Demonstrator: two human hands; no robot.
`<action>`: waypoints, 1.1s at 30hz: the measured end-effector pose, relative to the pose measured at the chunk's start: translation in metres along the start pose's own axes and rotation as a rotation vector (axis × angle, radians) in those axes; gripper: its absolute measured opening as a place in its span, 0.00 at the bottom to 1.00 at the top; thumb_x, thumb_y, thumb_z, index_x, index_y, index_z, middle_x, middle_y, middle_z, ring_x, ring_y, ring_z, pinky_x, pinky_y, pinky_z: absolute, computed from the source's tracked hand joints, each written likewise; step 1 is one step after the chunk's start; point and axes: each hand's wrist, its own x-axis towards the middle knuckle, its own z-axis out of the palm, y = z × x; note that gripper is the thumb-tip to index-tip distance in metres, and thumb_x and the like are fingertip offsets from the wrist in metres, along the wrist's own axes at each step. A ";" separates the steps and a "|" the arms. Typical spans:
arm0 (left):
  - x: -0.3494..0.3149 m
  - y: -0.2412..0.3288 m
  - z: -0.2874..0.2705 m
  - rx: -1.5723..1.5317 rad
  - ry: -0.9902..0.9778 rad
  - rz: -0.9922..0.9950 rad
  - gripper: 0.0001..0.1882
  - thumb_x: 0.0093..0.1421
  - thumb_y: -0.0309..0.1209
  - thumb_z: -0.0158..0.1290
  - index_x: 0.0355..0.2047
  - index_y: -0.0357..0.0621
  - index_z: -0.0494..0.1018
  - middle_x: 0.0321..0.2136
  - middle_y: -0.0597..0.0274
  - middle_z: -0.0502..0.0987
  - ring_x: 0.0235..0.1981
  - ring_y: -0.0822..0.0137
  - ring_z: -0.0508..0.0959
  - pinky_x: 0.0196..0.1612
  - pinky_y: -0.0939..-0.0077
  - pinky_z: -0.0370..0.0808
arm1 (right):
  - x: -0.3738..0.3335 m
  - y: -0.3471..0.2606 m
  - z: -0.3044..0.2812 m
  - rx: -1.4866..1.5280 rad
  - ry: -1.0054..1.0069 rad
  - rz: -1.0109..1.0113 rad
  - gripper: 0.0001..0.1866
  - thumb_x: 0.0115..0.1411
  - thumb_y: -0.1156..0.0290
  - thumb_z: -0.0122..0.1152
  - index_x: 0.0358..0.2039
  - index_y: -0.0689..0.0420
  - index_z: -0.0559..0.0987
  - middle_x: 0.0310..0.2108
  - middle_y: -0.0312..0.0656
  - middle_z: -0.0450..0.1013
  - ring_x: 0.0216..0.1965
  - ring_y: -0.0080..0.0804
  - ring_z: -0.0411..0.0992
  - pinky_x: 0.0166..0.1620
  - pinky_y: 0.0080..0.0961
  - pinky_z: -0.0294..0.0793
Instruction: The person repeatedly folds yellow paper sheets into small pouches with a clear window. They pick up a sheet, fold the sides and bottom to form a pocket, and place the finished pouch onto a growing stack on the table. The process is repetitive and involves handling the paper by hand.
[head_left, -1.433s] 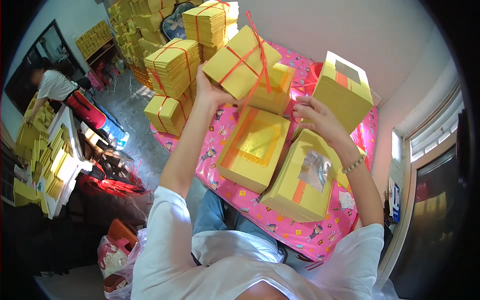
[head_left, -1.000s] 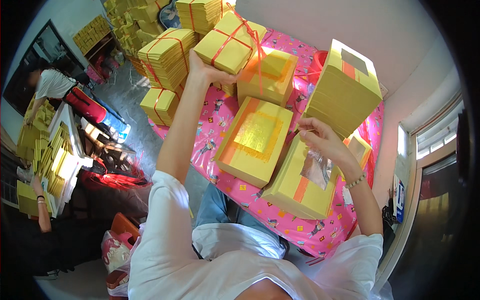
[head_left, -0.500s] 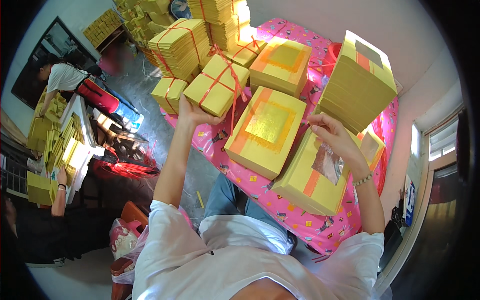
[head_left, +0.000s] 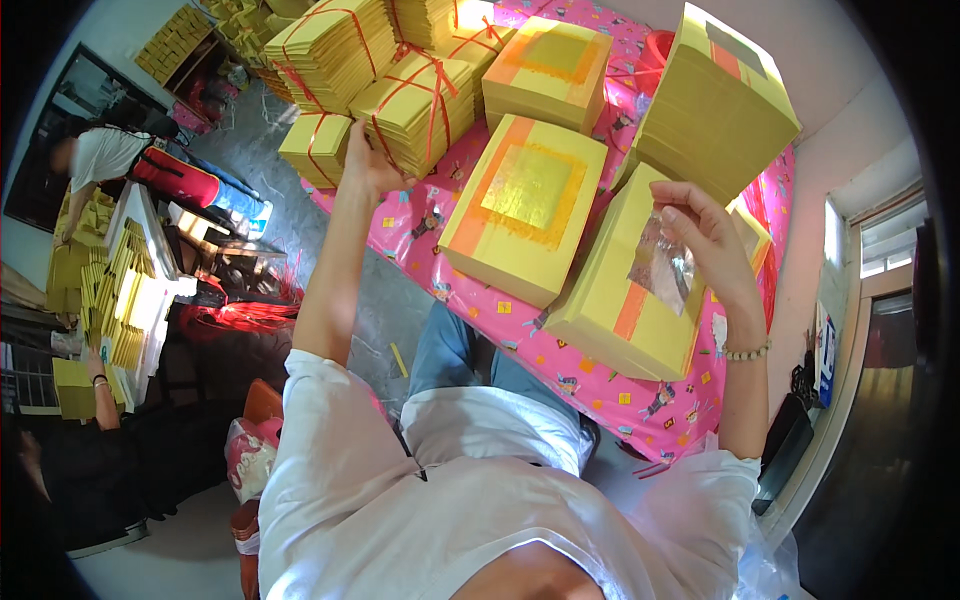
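My left hand (head_left: 374,170) has its fingers spread against the lower corner of a yellow paper bundle (head_left: 415,105) tied with red ribbon. A smaller tied bundle (head_left: 317,148) sits just left of that hand. My right hand (head_left: 702,235) hovers with loosely curled fingers, thumb and forefinger apart, over a yellow paper block (head_left: 620,310) with an orange strip and a silver patch. Nothing shows between those fingers. Between my hands lies another yellow block (head_left: 525,205) with a gold square on top. A similar block (head_left: 545,75) stands behind it.
A tall yellow block (head_left: 715,120) stands tilted at the right rear, near a red container (head_left: 655,60). Taller tied stacks (head_left: 335,50) fill the back left. Pink patterned cloth (head_left: 560,365) covers the table. At left, people work at another table (head_left: 150,290); red ribbon (head_left: 250,315) lies nearby.
The tied bundle and my left hand have shifted; the bundle now sits flush beside the other stacks. My right hand has moved from between the blocks to above the silver patch. The view has shifted.
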 end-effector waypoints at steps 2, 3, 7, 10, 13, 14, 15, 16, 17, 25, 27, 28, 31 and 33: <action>0.007 -0.008 0.006 0.009 0.018 0.013 0.37 0.55 0.62 0.47 0.60 0.56 0.63 0.61 0.60 0.62 0.62 0.55 0.59 0.59 0.38 0.49 | -0.003 -0.004 0.002 0.005 0.020 -0.007 0.15 0.63 0.70 0.53 0.50 0.59 0.74 0.46 0.33 0.71 0.48 0.20 0.67 0.48 0.20 0.69; 0.020 -0.008 -0.003 0.039 -0.037 0.045 0.38 0.53 0.60 0.51 0.60 0.55 0.62 0.62 0.59 0.61 0.61 0.55 0.60 0.59 0.41 0.50 | -0.005 -0.003 0.004 -0.003 0.044 -0.058 0.15 0.63 0.70 0.54 0.49 0.59 0.74 0.45 0.33 0.71 0.47 0.20 0.68 0.46 0.19 0.69; 0.033 -0.004 -0.010 0.104 0.061 0.057 0.40 0.52 0.63 0.51 0.60 0.57 0.61 0.61 0.61 0.62 0.62 0.56 0.60 0.60 0.44 0.50 | -0.023 0.002 0.015 -0.121 0.185 -0.197 0.15 0.62 0.70 0.55 0.48 0.58 0.75 0.44 0.35 0.72 0.47 0.23 0.69 0.46 0.20 0.70; 0.036 -0.005 -0.014 0.070 0.102 0.056 0.39 0.53 0.64 0.50 0.59 0.60 0.62 0.62 0.63 0.62 0.62 0.56 0.59 0.62 0.44 0.48 | -0.051 0.001 0.024 -0.102 0.283 -0.137 0.13 0.62 0.71 0.56 0.47 0.58 0.76 0.43 0.35 0.72 0.47 0.24 0.69 0.46 0.22 0.70; 0.029 -0.009 -0.018 0.036 0.102 0.049 0.49 0.49 0.63 0.56 0.62 0.48 0.54 0.60 0.55 0.59 0.61 0.53 0.57 0.62 0.50 0.56 | -0.082 0.008 0.030 -0.240 0.423 -0.206 0.11 0.60 0.72 0.57 0.43 0.59 0.77 0.40 0.39 0.73 0.44 0.27 0.71 0.46 0.25 0.70; 0.028 -0.012 -0.021 0.026 0.095 0.054 0.55 0.47 0.64 0.58 0.64 0.42 0.50 0.60 0.52 0.56 0.61 0.52 0.57 0.62 0.53 0.57 | -0.093 0.010 0.031 -0.297 0.451 -0.208 0.11 0.59 0.72 0.58 0.43 0.60 0.77 0.40 0.40 0.73 0.43 0.28 0.71 0.45 0.26 0.70; 0.021 -0.017 -0.015 0.002 0.135 0.124 0.46 0.52 0.56 0.58 0.61 0.41 0.54 0.54 0.54 0.64 0.57 0.57 0.64 0.57 0.59 0.64 | -0.104 0.011 0.032 -0.334 0.480 -0.184 0.11 0.57 0.73 0.59 0.41 0.60 0.77 0.38 0.42 0.73 0.42 0.31 0.72 0.45 0.27 0.70; 0.019 -0.022 -0.019 0.134 0.110 0.286 0.42 0.54 0.52 0.58 0.60 0.41 0.57 0.52 0.56 0.66 0.54 0.60 0.66 0.55 0.62 0.66 | -0.114 0.014 0.030 -0.369 0.475 -0.176 0.11 0.57 0.73 0.60 0.41 0.60 0.77 0.38 0.42 0.73 0.42 0.32 0.72 0.45 0.27 0.70; 0.017 -0.027 -0.024 0.264 0.085 0.451 0.37 0.56 0.49 0.57 0.59 0.40 0.59 0.49 0.58 0.69 0.51 0.63 0.69 0.52 0.65 0.68 | -0.124 0.018 0.027 -0.403 0.468 -0.169 0.12 0.56 0.73 0.61 0.41 0.60 0.77 0.38 0.43 0.74 0.41 0.32 0.72 0.45 0.27 0.70; -0.166 -0.164 0.074 1.246 -0.484 1.016 0.22 0.51 0.29 0.62 0.47 0.43 0.72 0.42 0.61 0.74 0.44 0.66 0.73 0.46 0.70 0.70 | -0.173 0.039 0.032 -0.429 0.504 -0.080 0.16 0.51 0.72 0.66 0.41 0.60 0.77 0.42 0.45 0.73 0.45 0.41 0.72 0.48 0.32 0.70; -0.184 -0.190 0.076 1.416 -0.649 1.090 0.22 0.49 0.29 0.63 0.46 0.45 0.74 0.43 0.59 0.74 0.44 0.62 0.73 0.46 0.68 0.70 | -0.178 0.043 0.035 -0.425 0.499 -0.102 0.17 0.51 0.72 0.67 0.42 0.60 0.76 0.43 0.45 0.72 0.46 0.42 0.71 0.49 0.32 0.70; -0.186 -0.200 0.075 1.456 -0.697 1.135 0.22 0.48 0.29 0.64 0.45 0.45 0.74 0.43 0.58 0.74 0.44 0.60 0.73 0.45 0.67 0.71 | -0.179 0.046 0.037 -0.440 0.509 -0.111 0.17 0.51 0.72 0.67 0.42 0.60 0.77 0.44 0.45 0.72 0.46 0.40 0.71 0.48 0.30 0.70; -0.182 -0.216 0.078 1.479 -0.819 1.204 0.20 0.46 0.26 0.65 0.42 0.45 0.77 0.43 0.58 0.76 0.43 0.59 0.73 0.43 0.69 0.72 | -0.178 0.054 0.038 -0.469 0.528 -0.126 0.16 0.52 0.74 0.66 0.43 0.59 0.78 0.45 0.43 0.72 0.46 0.34 0.71 0.48 0.27 0.70; -0.173 -0.220 0.077 1.535 -0.858 1.200 0.18 0.46 0.26 0.64 0.40 0.44 0.77 0.40 0.60 0.77 0.41 0.59 0.74 0.41 0.69 0.72 | -0.175 0.056 0.036 -0.476 0.522 -0.126 0.16 0.52 0.74 0.67 0.42 0.58 0.79 0.45 0.43 0.72 0.46 0.34 0.71 0.48 0.27 0.70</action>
